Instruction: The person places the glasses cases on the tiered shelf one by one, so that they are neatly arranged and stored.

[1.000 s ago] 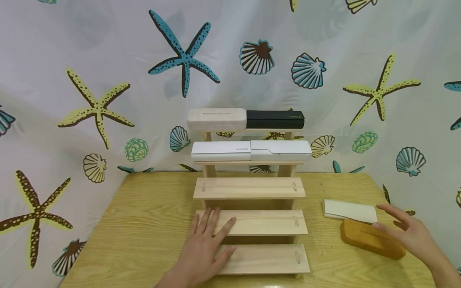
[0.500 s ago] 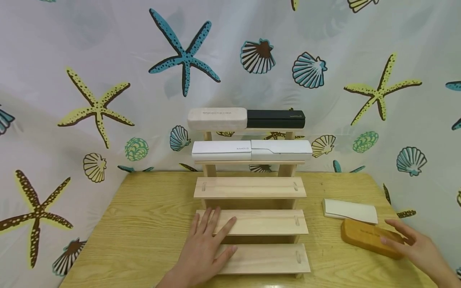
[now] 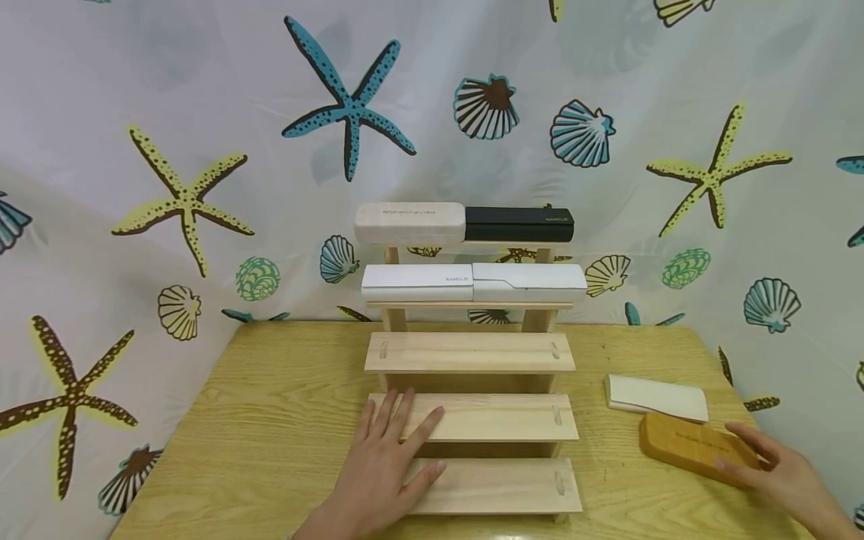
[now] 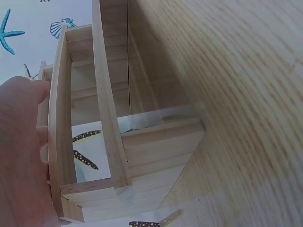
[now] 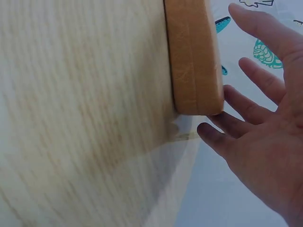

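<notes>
My left hand [image 3: 378, 469] rests with spread fingers on the lower left steps of a pale wooden tiered rack [image 3: 502, 417]. In the left wrist view that hand [image 4: 21, 151] lies along the rack's boards [image 4: 56, 118]. At the right, an orange-brown glasses case [image 3: 682, 444] with faint lettering lies on the table. My right hand [image 3: 786, 472] is over its right end, fingers apart. The right wrist view shows the case [image 5: 195, 61] with the right hand's extended fingers [image 5: 248, 106] right at its end.
A cream case [image 3: 655, 397] lies just behind the brown one on the wooden table [image 3: 270, 420]. The rack's upper tiers hold a beige case [image 3: 408, 223], a black case [image 3: 518, 224] and two white cases [image 3: 415, 283]. A patterned curtain [image 3: 432, 45] hangs behind.
My right hand has moved down and slightly right, away from the cream case to the brown case's right end. The left hand has stayed on the rack.
</notes>
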`<state>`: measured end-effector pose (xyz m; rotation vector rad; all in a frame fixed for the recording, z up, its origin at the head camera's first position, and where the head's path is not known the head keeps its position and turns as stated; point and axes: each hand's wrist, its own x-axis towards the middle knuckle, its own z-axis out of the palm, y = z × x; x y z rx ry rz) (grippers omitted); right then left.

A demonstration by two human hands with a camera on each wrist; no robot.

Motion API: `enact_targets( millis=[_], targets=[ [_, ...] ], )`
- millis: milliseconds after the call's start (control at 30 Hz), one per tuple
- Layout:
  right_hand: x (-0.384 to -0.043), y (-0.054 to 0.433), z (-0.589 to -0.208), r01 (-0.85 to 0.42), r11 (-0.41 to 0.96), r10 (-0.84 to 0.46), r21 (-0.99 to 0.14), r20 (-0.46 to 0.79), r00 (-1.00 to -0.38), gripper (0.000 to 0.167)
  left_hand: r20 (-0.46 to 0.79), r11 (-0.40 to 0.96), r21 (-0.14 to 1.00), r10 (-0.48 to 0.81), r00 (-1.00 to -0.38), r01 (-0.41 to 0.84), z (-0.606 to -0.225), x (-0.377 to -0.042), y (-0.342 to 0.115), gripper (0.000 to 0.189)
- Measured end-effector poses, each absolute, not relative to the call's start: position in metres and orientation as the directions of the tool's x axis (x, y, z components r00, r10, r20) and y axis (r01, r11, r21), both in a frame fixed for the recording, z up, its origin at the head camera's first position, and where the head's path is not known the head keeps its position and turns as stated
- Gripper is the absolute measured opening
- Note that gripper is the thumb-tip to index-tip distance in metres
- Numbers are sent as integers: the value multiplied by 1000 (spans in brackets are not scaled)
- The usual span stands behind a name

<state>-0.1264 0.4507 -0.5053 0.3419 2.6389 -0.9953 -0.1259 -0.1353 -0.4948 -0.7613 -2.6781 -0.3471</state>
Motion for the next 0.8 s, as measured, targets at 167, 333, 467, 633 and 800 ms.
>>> enact_targets(
  millis=[167,333,467,633,800],
  targets=[
    [-128,454,-512,351,750,129,-560,-398,-908,108,367,828,148,462,-808,541,-495,-126,-136,68],
    [-129,455,-517,347,758,127,-552,-397,-909,110,354,830,159,457,-816,534,-495,-126,-136,68],
    [-129,457,-520,333,776,119,-535,-394,-911,114,372,828,150,460,-807,541,-494,-126,-135,67],
    [-127,458,-524,312,788,112,-530,-375,-920,115,361,829,145,464,-809,540,-494,-126,-136,65],
    [-127,459,-529,289,798,111,-529,-343,-933,119,361,827,148,465,-809,542,-494,-126,-136,65]
  ],
)
